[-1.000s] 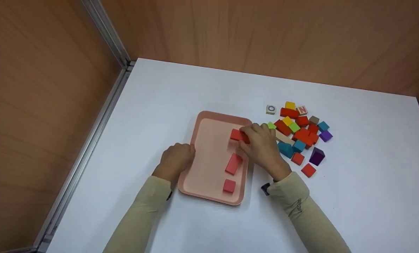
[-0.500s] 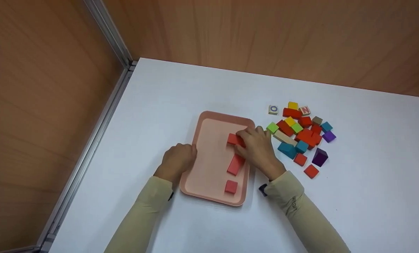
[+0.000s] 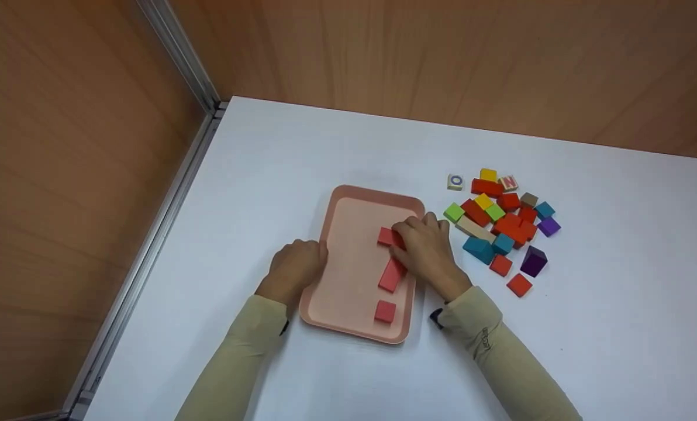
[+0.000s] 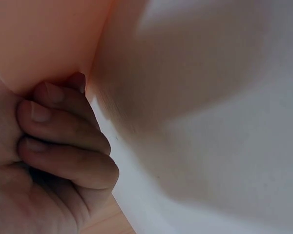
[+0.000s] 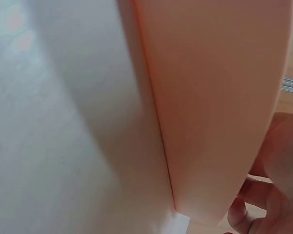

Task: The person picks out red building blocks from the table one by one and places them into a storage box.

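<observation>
Fingers of the left hand (image 3: pixel 294 267) grip the tray (image 3: pixel 345 257), right hand (image 3: pixel 429 248) a block (image 3: pixel 385 236), whose slipping could knock the bar (image 3: pixel 390 277) beside those fingers.

Blue O marks one block (image 3: pixel 455 182), red N another block (image 3: pixel 509 183).

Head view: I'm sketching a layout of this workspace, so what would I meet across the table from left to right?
Left hand → pink tray → right hand → far yellow block → dark purple block.
</observation>
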The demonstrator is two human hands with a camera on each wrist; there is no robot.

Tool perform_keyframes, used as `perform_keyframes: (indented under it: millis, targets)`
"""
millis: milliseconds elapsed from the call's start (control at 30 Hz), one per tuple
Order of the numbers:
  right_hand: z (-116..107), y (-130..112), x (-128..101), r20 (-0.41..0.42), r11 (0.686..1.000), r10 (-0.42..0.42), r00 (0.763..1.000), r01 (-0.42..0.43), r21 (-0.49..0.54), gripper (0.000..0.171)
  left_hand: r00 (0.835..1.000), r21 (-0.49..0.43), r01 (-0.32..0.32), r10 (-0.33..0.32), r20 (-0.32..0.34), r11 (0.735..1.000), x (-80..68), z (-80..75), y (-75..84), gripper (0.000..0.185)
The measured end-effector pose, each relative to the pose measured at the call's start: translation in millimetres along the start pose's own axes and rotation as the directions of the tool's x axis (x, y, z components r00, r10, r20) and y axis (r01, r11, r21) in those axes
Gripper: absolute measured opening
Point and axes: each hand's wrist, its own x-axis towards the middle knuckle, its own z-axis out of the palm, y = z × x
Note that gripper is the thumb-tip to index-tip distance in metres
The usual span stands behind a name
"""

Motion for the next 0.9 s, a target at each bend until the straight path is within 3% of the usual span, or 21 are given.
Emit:
perform_keyframes:
  millis: [533, 700, 900]
  targets:
    - [-5.0, 6.7, -5.3, -0.022, 0.998, 0.0, 1.0, 0.002, 0.061, 0.046, 1.0, -0.007, 0.004, -0.004, 0.008, 1.0, 1.9, 0.0, 4.3, 0.055]
    - [-10.6, 10.7, -10.5, -0.102, 0.998, -0.018, 0.995, 0.023, 0.057, 0.044, 1.0, -0.005, 0.015, -0.015, 0.012, 1.0, 1.6, 1.3, 1.9, 0.054]
    - [-21.4, 28.9, -19.8, -0.249, 0.996, -0.049, 0.967, 0.064, 0.053, 0.037, 0.999, -0.019, 0.021, -0.021, 0.029, 1.0, 1.2, 0.1, -0.8, 0.055]
